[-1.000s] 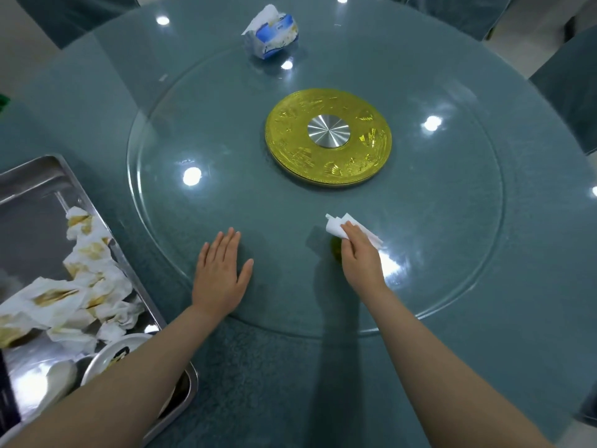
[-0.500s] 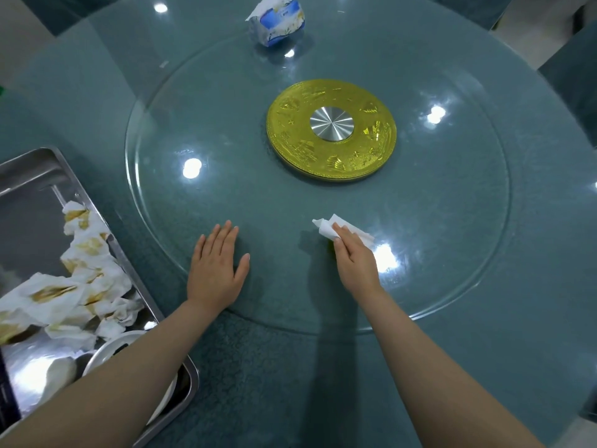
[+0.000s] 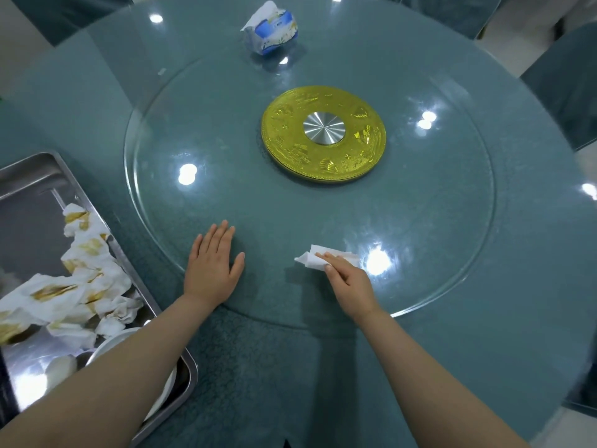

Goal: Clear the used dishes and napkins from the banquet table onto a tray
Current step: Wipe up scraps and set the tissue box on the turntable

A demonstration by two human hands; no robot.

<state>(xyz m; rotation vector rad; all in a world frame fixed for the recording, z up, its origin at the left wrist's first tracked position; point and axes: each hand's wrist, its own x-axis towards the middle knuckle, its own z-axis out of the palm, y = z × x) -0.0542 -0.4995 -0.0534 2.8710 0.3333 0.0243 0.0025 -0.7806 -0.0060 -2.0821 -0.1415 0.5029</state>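
My right hand (image 3: 347, 279) presses a white napkin (image 3: 310, 260) flat against the glass turntable (image 3: 420, 221) near its front edge, fingers straight on top of it. My left hand (image 3: 211, 266) lies flat, palm down, on the same glass to the left, holding nothing. At the left edge of the table stands a steel tray (image 3: 29, 176). It holds several crumpled, yellow-stained napkins (image 3: 80, 279) and white dishes (image 3: 109, 345) that my left forearm partly hides.
A gold disc with a silver hub (image 3: 323, 134) marks the turntable's centre. A blue-and-white tissue pack (image 3: 269, 27) sits at the far side of the glass. The round table has a teal cloth (image 3: 274, 383). Teal chairs (image 3: 568, 79) stand behind on the right.
My right hand has slid the napkin a little to the left across the glass. My left hand has stayed flat in the same place.
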